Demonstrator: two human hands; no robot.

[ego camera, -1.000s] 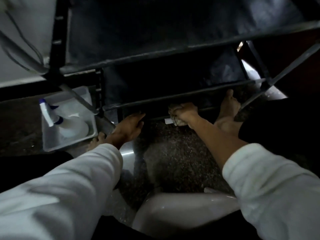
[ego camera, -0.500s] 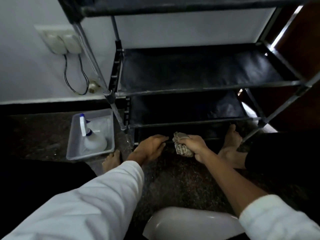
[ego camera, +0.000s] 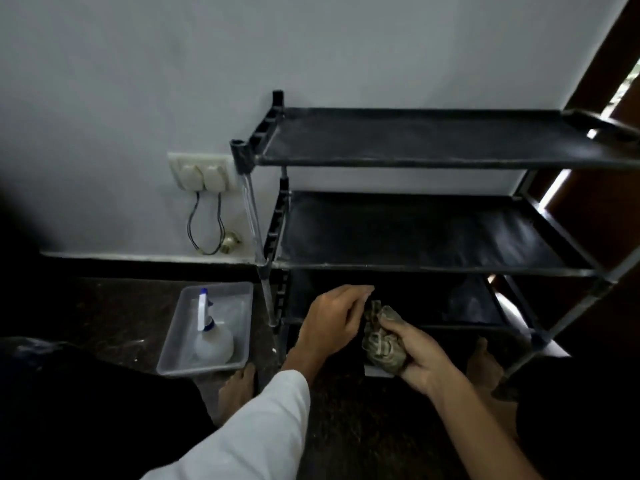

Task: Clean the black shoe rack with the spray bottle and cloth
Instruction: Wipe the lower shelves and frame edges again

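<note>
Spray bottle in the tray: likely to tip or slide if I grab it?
The translucent white plastic spray bottle has a broad round base, so it probably stands steady. Its smooth clear plastic tray may let it slide when nudged.

R hand [ego camera: 420, 355] grips cloth [ego camera: 382, 342] by rack [ego camera: 433, 233].

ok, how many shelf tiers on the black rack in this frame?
3: the top tier, the middle tier below it, and the lowest tier, partly behind the left hand and the cloth gripped by the right hand. Another beneath may be hidden in the dark.
</note>
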